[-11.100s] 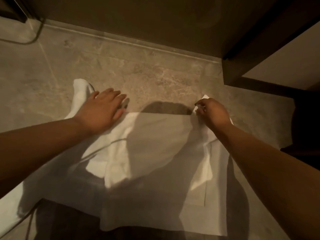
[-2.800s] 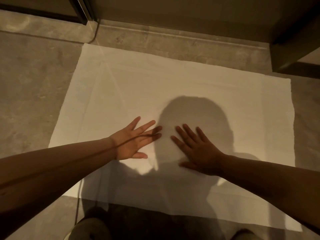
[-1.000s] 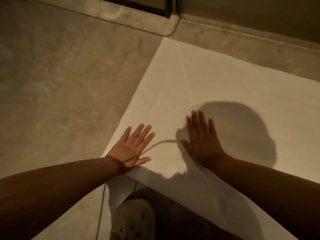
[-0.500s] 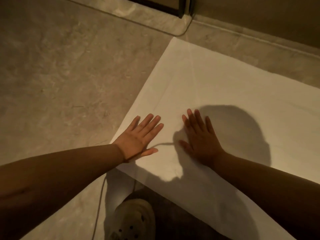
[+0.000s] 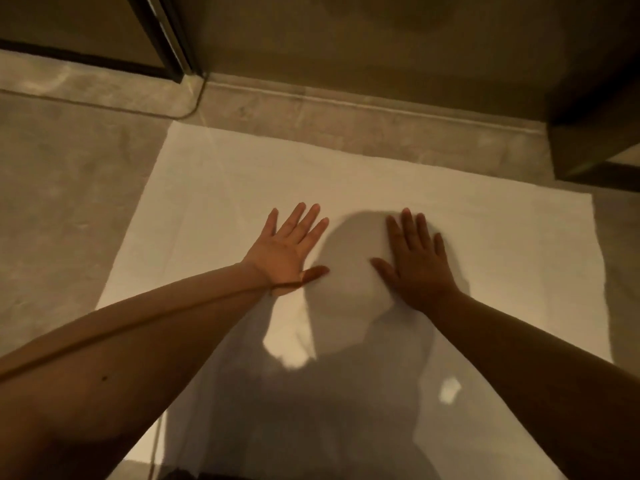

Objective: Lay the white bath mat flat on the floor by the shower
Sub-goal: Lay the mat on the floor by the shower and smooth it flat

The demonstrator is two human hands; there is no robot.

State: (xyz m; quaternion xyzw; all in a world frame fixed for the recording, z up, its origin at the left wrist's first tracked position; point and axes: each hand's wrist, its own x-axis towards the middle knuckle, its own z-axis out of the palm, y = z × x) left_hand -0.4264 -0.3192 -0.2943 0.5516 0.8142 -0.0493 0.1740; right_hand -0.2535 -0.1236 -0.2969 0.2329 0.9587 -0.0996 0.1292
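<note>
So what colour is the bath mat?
Plain white, no pattern: the bath mat shows in the head view.

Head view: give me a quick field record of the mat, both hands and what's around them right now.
mat: white bath mat, spread open on the stone floor, no folds visible
far edge: apart from the raised curb at the wall, a strip of floor between
left hand: open, palm down on the mat, fingers spread
right hand: open, palm down on the mat, in shadow
grip: neither hand is gripping the fabric
far left: dark door frame meeting the curb
near edge: shadowed, partly hidden by the arms
</note>
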